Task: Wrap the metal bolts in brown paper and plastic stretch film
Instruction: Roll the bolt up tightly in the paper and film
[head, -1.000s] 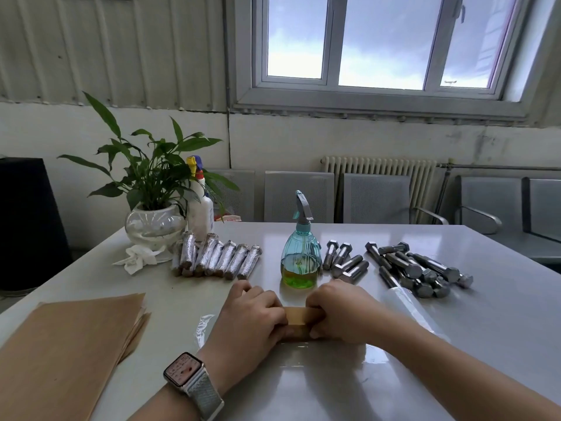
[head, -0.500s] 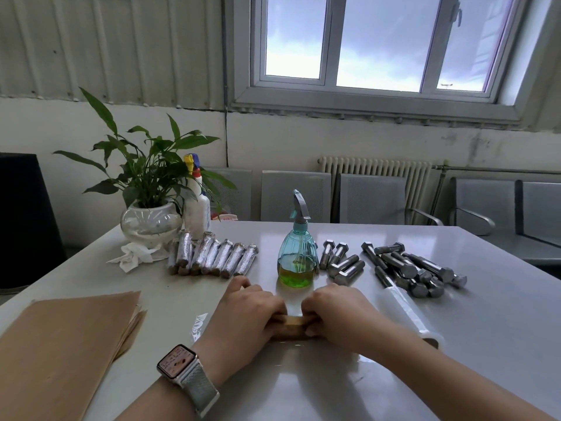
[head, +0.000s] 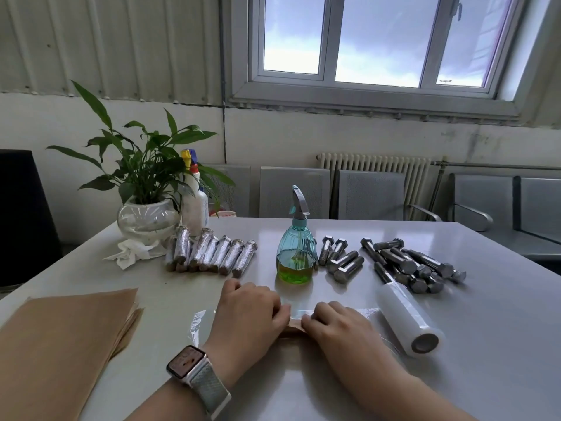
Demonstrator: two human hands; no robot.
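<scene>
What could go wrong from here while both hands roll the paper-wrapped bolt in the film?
The stretch film roll lies loose beside the right hand, so it might roll away as the film pulls. The spray bottle stands just beyond the left hand; a forward push could tip it.

On the bench (head: 485,299): paper stack (head: 60,344) at near left. Plant bowl (head: 145,220) at far left, tissue (head: 130,253) just before it, bottle (head: 195,205) just right of it. Wrapped bolts (head: 212,253) in a row right of the tissue. Spray bottle (head: 296,256) at centre, behind both hands. Loose bolts (head: 403,265) right of the spray bottle. Film roll (head: 406,317) before those bolts, right of the right hand (head: 337,326). Paper bundle (head: 293,325) between the right hand and the left hand (head: 246,314), on a film sheet (head: 200,323).
</scene>
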